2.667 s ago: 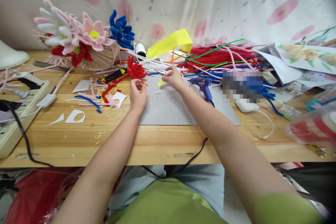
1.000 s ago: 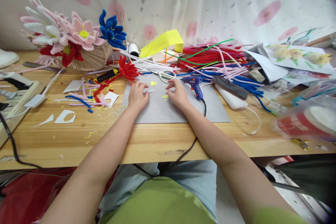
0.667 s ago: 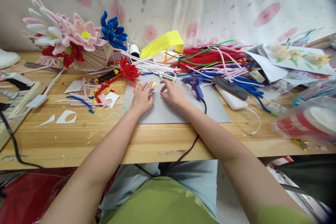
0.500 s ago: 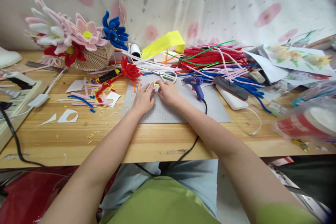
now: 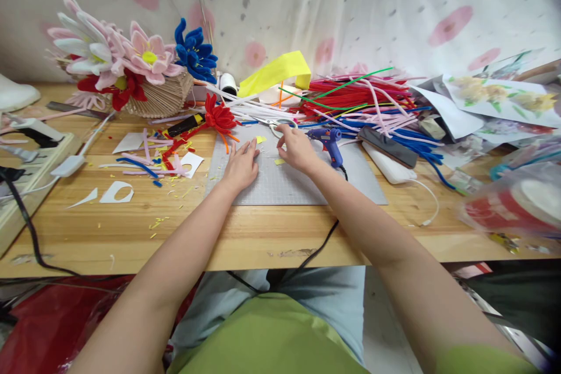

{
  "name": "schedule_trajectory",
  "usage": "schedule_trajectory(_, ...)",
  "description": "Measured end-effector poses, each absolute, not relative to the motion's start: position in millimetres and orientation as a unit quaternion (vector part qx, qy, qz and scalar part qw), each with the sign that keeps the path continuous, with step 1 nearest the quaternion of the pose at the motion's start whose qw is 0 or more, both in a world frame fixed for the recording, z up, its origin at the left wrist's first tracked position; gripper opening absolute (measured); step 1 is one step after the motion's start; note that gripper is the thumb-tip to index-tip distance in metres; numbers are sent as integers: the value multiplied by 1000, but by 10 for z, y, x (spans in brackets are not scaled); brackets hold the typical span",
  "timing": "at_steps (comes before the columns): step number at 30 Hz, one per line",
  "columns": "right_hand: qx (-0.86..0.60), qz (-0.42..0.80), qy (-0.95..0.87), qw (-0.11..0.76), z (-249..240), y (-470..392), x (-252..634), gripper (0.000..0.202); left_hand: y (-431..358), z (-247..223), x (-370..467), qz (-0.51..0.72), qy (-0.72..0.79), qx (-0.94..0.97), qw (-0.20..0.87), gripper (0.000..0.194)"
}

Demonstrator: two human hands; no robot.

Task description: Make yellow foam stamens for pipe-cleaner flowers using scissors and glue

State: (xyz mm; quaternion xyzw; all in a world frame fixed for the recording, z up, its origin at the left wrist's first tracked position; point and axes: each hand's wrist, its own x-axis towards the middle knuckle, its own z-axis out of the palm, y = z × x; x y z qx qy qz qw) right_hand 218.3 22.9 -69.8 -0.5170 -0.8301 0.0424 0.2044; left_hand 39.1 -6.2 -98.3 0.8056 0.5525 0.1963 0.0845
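My left hand (image 5: 241, 166) lies on the grey cutting mat (image 5: 302, 190), its fingers stretched out and spread. One small yellow piece (image 5: 260, 139) is right by its fingertips. My right hand (image 5: 298, 151) hovers low over the mat with its fingers loosely curved and apart, and I see nothing held in it. Beneath its thumb lies another yellow scrap (image 5: 279, 161). Scissors with pale handles (image 5: 287, 123) rest just behind my right hand. A blue glue gun (image 5: 329, 145) lies to the right of it.
A red pipe-cleaner flower (image 5: 218, 118) sits left of the mat, near scraps (image 5: 146, 156). Bundles of pipe cleaners (image 5: 363, 96) and a yellow strip (image 5: 276, 73) lie behind. A phone (image 5: 388, 146) is on the right; a flower basket (image 5: 153, 96) stands back left.
My right hand has moved right and away from my left hand, uncovering a yellow scrap on the mat. My left hand stays flat in about the same place.
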Motion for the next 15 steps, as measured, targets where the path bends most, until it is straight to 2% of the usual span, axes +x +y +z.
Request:
schedule_trajectory(7,-467,101,-829,291,-671,201,2360,49,-39,-994,374,320,536,775,100,75)
schedule_trajectory(11,-436,106,-846,288,-730,154,2245,49,-69,-958,376,370,537,751,102,56)
schedule_trajectory(15,-430,102,-856,267,-706,96,2114,48,-95,-946,386,352,544,735,200,34)
